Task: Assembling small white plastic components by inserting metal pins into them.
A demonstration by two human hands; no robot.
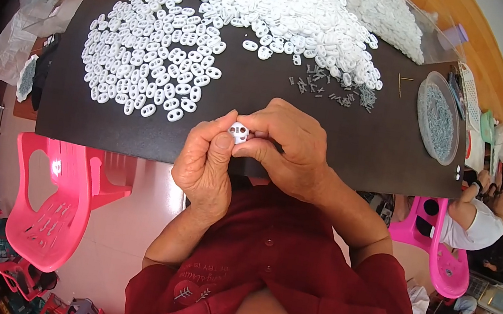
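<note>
Both hands meet over the dark board (pixel 235 135). Left hand (pixel 204 166) and right hand (pixel 288 149) pinch one white two-hole stopper (pixel 239 132) tight between fingertips.

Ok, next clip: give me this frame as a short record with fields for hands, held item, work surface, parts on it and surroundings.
left hand: thumb and fingers pinch the white two-hole part
right hand: fingertips on the same part from the other side
work surface: dark board
parts: spread-out layer of white pieces; heaped white pieces; small grey metal bits
container: round clear tub of grey bits, far right
surroundings: pink plastic chair on the left; another person seated at right
</note>
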